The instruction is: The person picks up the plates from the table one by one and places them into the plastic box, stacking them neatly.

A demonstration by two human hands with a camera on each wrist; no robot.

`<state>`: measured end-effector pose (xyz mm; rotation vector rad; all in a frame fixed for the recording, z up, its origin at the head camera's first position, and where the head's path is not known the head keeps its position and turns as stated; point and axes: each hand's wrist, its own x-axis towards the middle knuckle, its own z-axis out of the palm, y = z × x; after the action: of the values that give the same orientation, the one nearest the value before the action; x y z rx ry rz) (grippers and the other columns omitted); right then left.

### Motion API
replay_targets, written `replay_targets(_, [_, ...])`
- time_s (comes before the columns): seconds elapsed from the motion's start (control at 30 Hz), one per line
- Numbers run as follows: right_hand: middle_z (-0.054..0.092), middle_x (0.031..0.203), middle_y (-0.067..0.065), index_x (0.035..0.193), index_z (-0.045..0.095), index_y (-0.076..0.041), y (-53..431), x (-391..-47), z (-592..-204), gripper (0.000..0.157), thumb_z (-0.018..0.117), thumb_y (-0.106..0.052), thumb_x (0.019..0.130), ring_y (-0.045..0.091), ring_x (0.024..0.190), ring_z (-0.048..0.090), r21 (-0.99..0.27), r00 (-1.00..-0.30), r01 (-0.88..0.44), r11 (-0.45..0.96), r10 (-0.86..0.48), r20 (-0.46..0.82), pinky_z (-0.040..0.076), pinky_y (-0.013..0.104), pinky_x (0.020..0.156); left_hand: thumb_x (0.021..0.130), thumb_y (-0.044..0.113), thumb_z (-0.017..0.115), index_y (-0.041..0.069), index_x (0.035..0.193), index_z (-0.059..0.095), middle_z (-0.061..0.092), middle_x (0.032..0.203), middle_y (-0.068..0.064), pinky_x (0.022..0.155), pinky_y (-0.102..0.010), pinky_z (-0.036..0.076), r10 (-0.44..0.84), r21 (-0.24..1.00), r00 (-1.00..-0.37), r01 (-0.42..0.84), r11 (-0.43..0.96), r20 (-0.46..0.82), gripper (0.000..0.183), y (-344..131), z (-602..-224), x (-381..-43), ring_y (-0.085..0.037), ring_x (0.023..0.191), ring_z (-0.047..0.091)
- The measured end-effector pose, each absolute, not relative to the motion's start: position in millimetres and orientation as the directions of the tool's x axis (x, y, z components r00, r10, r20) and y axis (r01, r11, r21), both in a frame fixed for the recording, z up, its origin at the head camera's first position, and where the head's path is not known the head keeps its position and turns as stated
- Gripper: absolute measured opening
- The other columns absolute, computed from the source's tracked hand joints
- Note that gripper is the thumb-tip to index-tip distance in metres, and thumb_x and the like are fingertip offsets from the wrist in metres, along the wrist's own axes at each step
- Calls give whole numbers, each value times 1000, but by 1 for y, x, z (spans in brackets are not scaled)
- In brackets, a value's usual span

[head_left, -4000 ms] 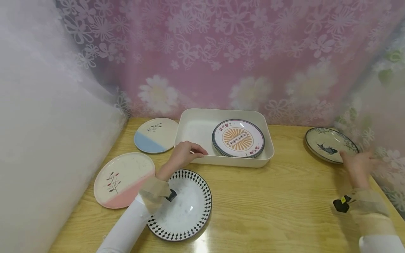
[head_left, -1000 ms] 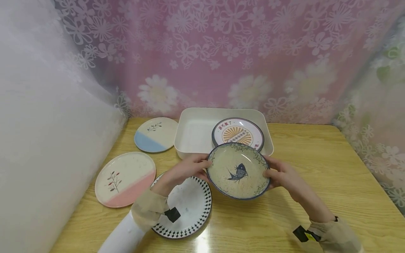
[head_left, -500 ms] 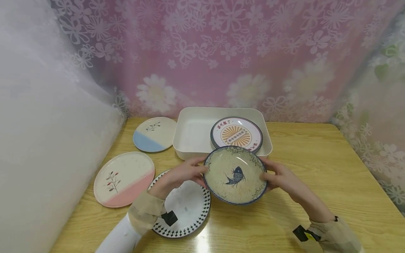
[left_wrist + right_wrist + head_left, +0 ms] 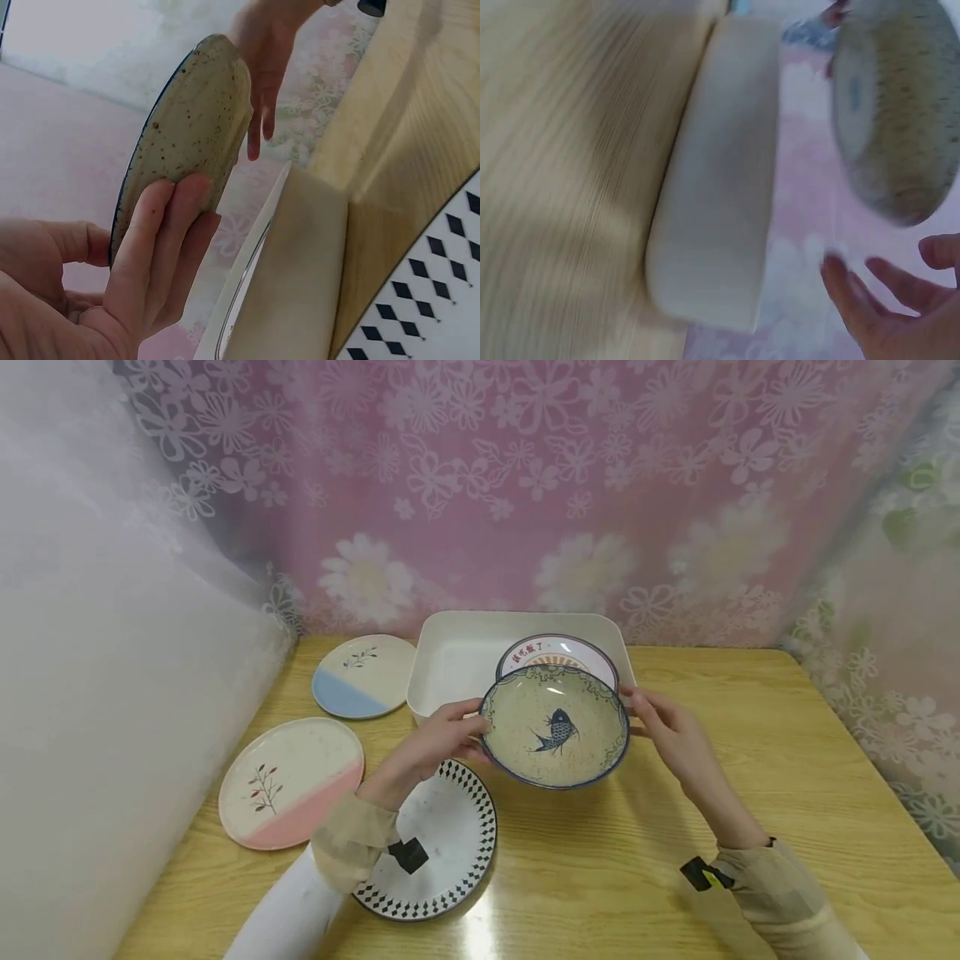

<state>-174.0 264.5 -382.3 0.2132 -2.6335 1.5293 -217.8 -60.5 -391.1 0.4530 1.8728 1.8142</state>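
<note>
A pink floral curtain [image 4: 480,460] backs the wooden tabletop [image 4: 750,735]. At the far side sits a white tray [image 4: 453,672]. A diamond-rimmed plate [image 4: 450,835] lies near left, with a pink-and-cream plate [image 4: 292,781] farther left. The fish plate [image 4: 555,731] is held tilted in the air at the tray's near side, partly hiding a printed plate [image 4: 525,653] inside the tray. A blue-and-cream plate [image 4: 363,677] lies far left. Of the hands, the left hand [image 4: 438,743] pinches the fish plate's left rim; the right hand [image 4: 678,735], fingers loose, is just off its right rim.

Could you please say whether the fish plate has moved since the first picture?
Yes, the fish plate moved left: in the head view, it lay right of the white tray and now overlaps the tray's front.
</note>
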Motion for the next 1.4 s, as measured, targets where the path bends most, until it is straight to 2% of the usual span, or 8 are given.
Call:
replay_targets(0.1, [44, 152, 26, 149, 46, 2, 271, -187, -391, 50, 48, -27, 109, 43, 133, 49, -797, -969, -214, 565, -17, 248, 48, 58, 103, 100, 5, 46, -5, 139, 54, 72, 97, -15, 85, -47, 60, 519, 992, -846, -109, 58, -123, 41, -56, -386, -223, -18, 76, 74])
replay_targets(0.17, [37, 157, 27, 151, 42, 4, 276, -196, -399, 52, 53, -24, 108, 49, 140, 39, -759, -960, -226, 610, -7, 281, 43, 63, 105, 101, 4, 46, -5, 139, 54, 72, 98, -16, 85, -44, 61, 499, 991, -857, -125, 41, -129, 40, -53, -384, -227, -17, 76, 74])
replay_targets(0.37, [17, 164, 27, 157, 23, 7, 287, -213, -420, 69, 60, -18, 104, 49, 148, 21, -732, -971, -208, 648, -49, 233, 34, 64, 112, 103, 5, 42, -2, 141, 54, 70, 113, -25, 83, -34, 61, 473, 985, -871, -171, -29, -137, 40, -39, -375, -242, -18, 78, 75])
replay_targets(0.57, [-1, 167, 26, 160, 4, 3, 289, -222, -430, 93, 65, -33, 101, 48, 152, 7, -750, -989, -144, 646, -90, 113, 28, 65, 115, 104, 5, 42, -3, 137, 56, 70, 110, -26, 82, -30, 61, 419, 982, -893, -186, -20, -161, 37, -24, -369, -264, -17, 75, 74])
replay_targets(0.67, [1, 166, 28, 161, 1, 1, 290, -223, -434, 99, 67, -40, 99, 50, 151, 10, -747, -995, -97, 658, -87, 52, 27, 65, 116, 104, 5, 43, -4, 136, 56, 71, 104, -24, 92, -40, 57, 402, 979, -897, -203, -8, -183, 36, -16, -369, -274, -17, 72, 74])
replay_targets(0.8, [8, 164, 31, 161, -5, -2, 290, -224, -438, 106, 65, -49, 97, 53, 144, 27, -733, -996, -30, 679, -80, -33, 36, 61, 112, 103, 5, 43, -4, 137, 55, 73, 95, -21, 99, -48, 52, 368, 976, -906, -219, 15, -209, 37, -7, -375, -283, -17, 69, 73])
replay_targets(1.17, [13, 163, 30, 160, -4, -2, 287, -226, -441, 106, 68, -46, 96, 49, 143, 31, -770, -998, -8, 638, -55, -35, 40, 54, 112, 103, 8, 43, -11, 132, 53, 69, 83, -12, 80, -28, 61, 334, 972, -913, -221, 84, -236, 36, 1, -398, -293, -12, 64, 72])
replay_targets(1.4, [14, 163, 29, 161, -4, -4, 288, -226, -441, 105, 67, -46, 97, 48, 144, 31, -777, -998, 1, 630, -50, -42, 38, 55, 113, 103, 8, 43, -9, 143, 47, 71, 95, -21, 88, -35, 60, 330, 967, -909, -235, 95, -253, 43, 5, -401, -296, -15, 66, 73])
